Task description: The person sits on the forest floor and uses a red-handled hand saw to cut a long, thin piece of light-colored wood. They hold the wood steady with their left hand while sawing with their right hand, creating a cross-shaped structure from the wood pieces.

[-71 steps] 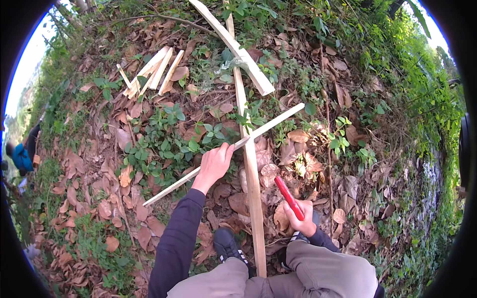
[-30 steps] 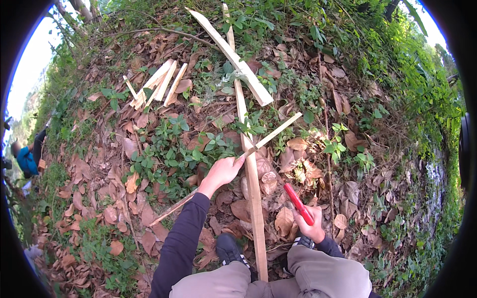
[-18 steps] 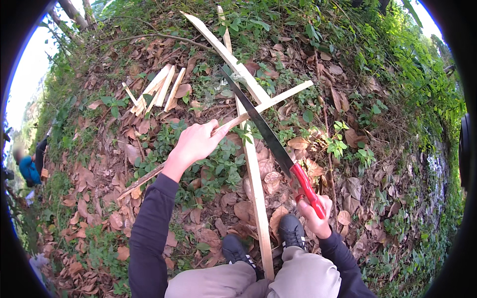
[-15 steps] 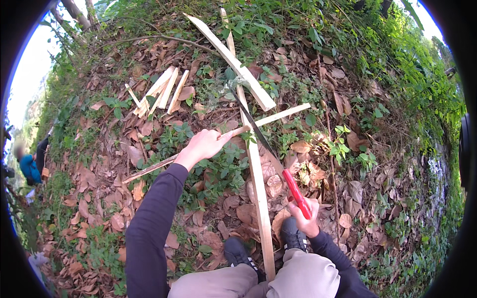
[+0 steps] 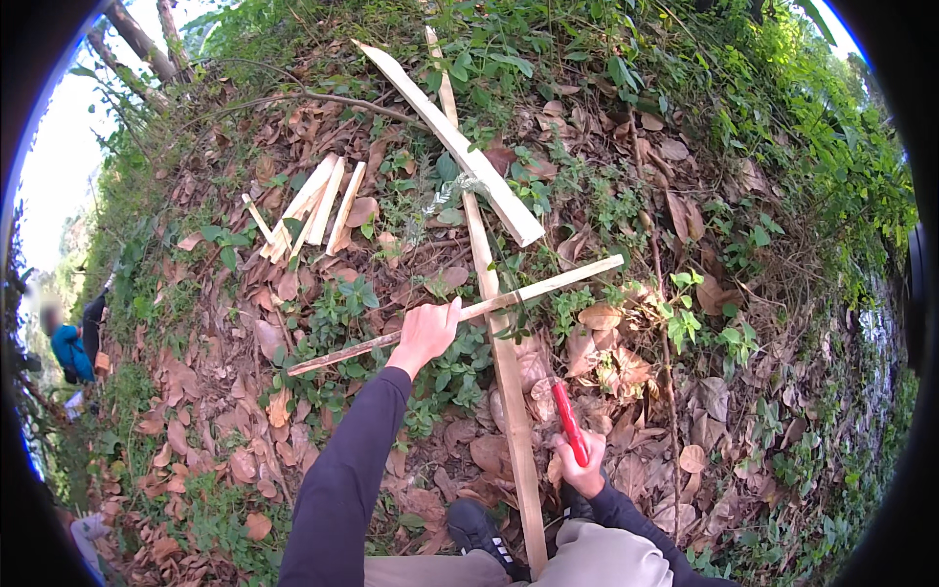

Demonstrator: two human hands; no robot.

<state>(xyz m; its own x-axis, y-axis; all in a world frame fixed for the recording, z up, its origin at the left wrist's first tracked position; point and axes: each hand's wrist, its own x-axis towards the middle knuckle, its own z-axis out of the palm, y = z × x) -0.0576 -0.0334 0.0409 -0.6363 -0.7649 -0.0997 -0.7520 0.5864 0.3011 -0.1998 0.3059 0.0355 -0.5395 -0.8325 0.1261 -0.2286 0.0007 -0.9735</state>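
Observation:
My left hand (image 5: 427,336) is closed around a thin wooden stick (image 5: 567,277), which slants up to the right with its darker, bark-like end to the left. The stick crosses on top of a long pale wooden plank (image 5: 513,411) that runs away from between my feet. My right hand (image 5: 583,465) grips the red handle of a saw (image 5: 570,423), right of the plank. The saw's blade is hard to make out; it points up-left toward where stick and plank cross. Beyond, a wider split wood piece (image 5: 450,137) rests over the plank's far part.
Several short cut sticks (image 5: 323,203) lie in a group at the left. Dry brown leaves and green plants cover the ground. A thin branch (image 5: 337,98) arches at the far left. A person in blue (image 5: 70,350) is at the far left edge.
My right hand has drawn the saw back toward me, and its blade has become indistinct. The stick and my left hand sit lower and farther right in view, the stick still gripped.

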